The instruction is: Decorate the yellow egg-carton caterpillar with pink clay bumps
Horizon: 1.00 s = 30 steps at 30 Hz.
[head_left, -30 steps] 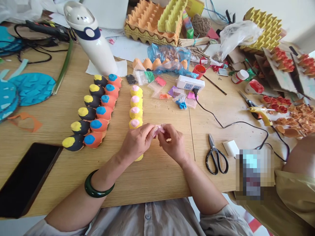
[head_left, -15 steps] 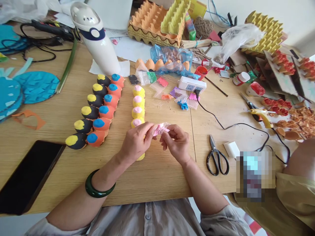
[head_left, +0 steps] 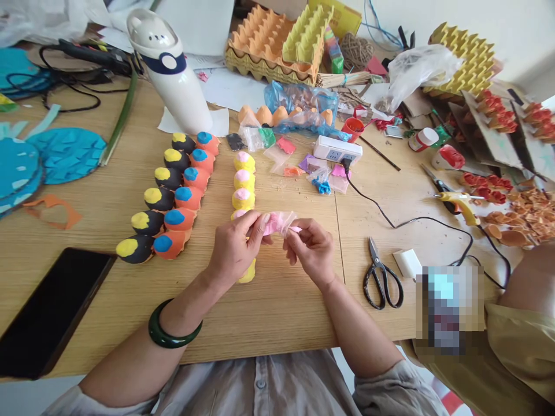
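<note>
Two hands work at centre frame: the left hand and the right hand have their fingertips clamped on a pink wad of soft clay. It sits just right of a column of yellow egg-carton cups with pink tops, on the wooden table.

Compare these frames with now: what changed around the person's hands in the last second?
The left hand and right hand have shifted slightly apart, and the pink piece pinched between them now shows larger and more spread out. Neither hand let go. The yellow egg-carton cups and black-handled scissors stayed where they were.
</note>
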Available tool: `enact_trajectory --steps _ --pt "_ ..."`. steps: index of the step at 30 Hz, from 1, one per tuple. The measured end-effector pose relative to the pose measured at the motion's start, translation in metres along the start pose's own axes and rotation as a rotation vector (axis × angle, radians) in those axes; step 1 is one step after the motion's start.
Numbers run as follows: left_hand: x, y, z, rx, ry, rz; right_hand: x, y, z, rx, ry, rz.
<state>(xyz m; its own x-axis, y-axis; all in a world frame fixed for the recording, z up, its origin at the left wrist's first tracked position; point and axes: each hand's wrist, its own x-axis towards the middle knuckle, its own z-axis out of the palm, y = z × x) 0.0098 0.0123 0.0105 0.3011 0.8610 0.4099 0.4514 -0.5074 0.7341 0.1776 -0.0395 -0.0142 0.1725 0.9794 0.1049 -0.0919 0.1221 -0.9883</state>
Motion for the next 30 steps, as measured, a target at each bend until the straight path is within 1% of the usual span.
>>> enact_trajectory --steps 2,3,5,7,9,12,14,17,19,22,26,28,30 --pt "0.001 -0.001 -0.001 0.014 0.017 -0.004 0.003 -0.001 -0.001 0.172 -0.023 0.105" --pt "0.001 -0.001 -0.001 0.015 0.026 -0.003 0.005 -0.002 -0.001 0.242 -0.035 0.134" --pt "0.002 -0.002 -0.001 0.01 0.04 0.009 0.008 -0.002 -0.002 0.338 -0.051 0.152" --pt "0.003 -0.003 -0.002 0.019 0.051 0.038 0.01 -0.001 -0.003 0.369 -0.041 0.142" --pt "0.003 -0.004 -0.002 0.049 0.064 0.077 0.011 -0.001 -0.003 0.326 0.003 0.127" --pt "0.002 -0.003 -0.002 0.074 0.07 0.096 0.011 -0.002 -0.004 0.173 0.066 0.109" --pt "0.002 -0.002 -0.001 0.051 0.064 0.055 0.012 -0.002 -0.005 0.099 0.05 0.104" --pt "0.002 0.0 -0.002 -0.036 0.046 -0.054 0.012 0.0 -0.005 0.058 -0.027 0.105" --pt "0.003 0.001 -0.002 -0.091 0.022 -0.108 0.012 0.003 -0.005 0.035 -0.053 0.091" --pt "0.003 0.002 -0.002 -0.091 0.005 -0.108 0.009 0.007 -0.005 -0.066 -0.06 0.014" --pt "0.002 0.0 0.0 0.0 0.022 -0.071 0.005 0.008 -0.005 -0.298 -0.075 -0.14" --pt "0.001 -0.003 0.0 0.044 0.044 -0.058 0.004 0.007 -0.005 -0.356 -0.068 -0.203" --pt "0.002 -0.005 0.0 0.081 0.075 -0.044 0.003 0.005 -0.004 -0.368 -0.07 -0.238"
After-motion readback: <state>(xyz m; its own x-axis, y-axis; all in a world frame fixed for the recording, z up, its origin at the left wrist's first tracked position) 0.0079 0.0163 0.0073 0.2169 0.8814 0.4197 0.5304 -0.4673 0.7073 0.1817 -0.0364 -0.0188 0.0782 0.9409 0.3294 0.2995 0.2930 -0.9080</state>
